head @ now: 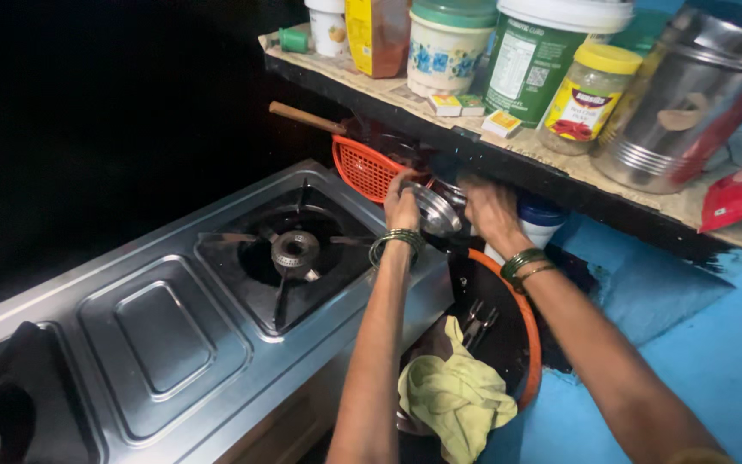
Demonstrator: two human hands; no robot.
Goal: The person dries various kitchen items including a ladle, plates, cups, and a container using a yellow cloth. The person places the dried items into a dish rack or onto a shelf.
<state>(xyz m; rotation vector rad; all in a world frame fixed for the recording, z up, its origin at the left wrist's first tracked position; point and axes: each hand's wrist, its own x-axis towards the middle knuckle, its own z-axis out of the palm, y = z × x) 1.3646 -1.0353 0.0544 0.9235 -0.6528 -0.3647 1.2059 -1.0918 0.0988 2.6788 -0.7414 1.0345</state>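
My left hand [401, 206] grips a small round steel lid [436, 211] just under a shelf, beside an orange plastic basket [365, 168]. My right hand [489, 209] reaches into the dark space below the shelf, next to a white container with a blue lid [539, 220]; its fingers are blurred and partly hidden, so what they touch is unclear. Green bangles sit on both wrists.
A steel gas stove [165, 326] with a burner [295, 249] lies to the left. Below my arms are an orange-rimmed black pan [526, 326] holding tongs and a yellow cloth [457, 397]. The shelf [560, 163] carries jars, tubs, small boxes and a steel canister [689, 94].
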